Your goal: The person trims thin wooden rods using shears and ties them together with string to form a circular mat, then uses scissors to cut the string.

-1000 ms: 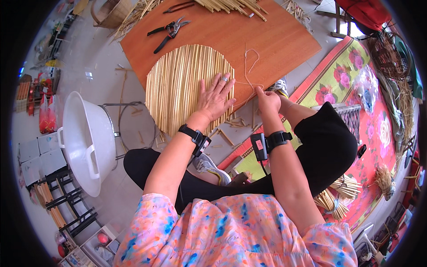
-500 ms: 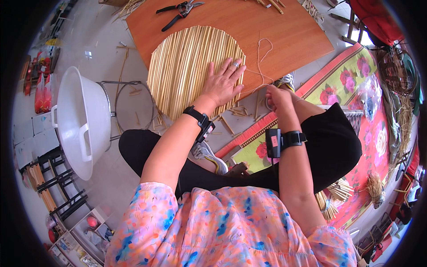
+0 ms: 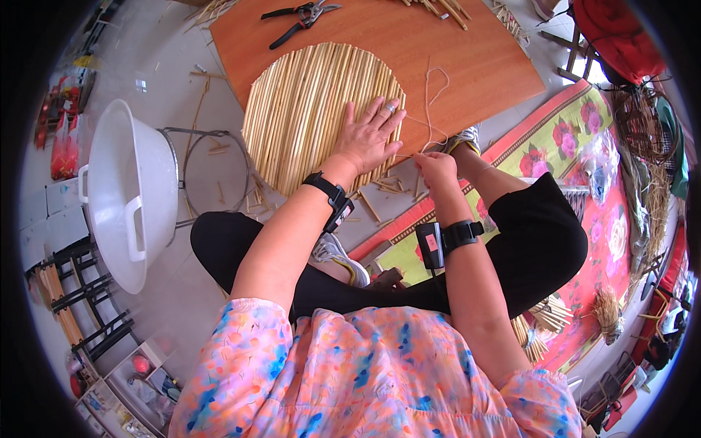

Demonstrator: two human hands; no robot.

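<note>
A round mat of straw-coloured stalks [image 3: 292,109], laid side by side, rests on the near left part of an orange-brown wooden board [image 3: 482,66]. My left hand [image 3: 367,137] lies flat on the mat's right side, fingers spread, a ring on one of them. Just beyond the mat's lower right edge, my right hand [image 3: 438,172] is closed in a pinch on a thin pale string [image 3: 428,109]. The string runs from the mat's edge and loops loosely over the board. Red-and-black-handled pruning shears [image 3: 309,14] lie near the board's far left edge.
Cut stalks [image 3: 451,9] lie at the board's far edge, with offcuts on the floor. A white two-handled basin [image 3: 120,197] stands left beside a wire ring stand [image 3: 217,175]. Bundled stalks [image 3: 553,312] rest on a flowered mat [image 3: 595,226] at right.
My right hand has moved left and slightly down, closer to the round mat's edge, with the string. My left hand stays flat on the mat.
</note>
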